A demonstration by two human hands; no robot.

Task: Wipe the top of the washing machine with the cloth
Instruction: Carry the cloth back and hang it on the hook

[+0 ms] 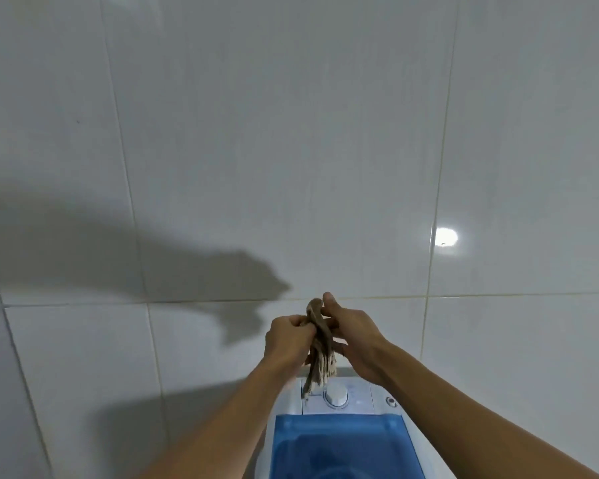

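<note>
A crumpled brownish cloth (320, 354) hangs between both hands, raised above the washing machine. My left hand (287, 340) grips its left side. My right hand (357, 333) pinches its upper part with thumb and fingers. Below them sits the white washing machine (374, 404), with a translucent blue lid (343, 447) and a round white dial (336, 394) on its back control panel. The cloth's lower end dangles just over the panel near the dial.
A glossy white tiled wall (291, 150) fills the view behind the machine, with a bright light reflection (446, 236) at the right. Shadows of my arms fall on the wall to the left. A small round button (390, 401) sits right of the dial.
</note>
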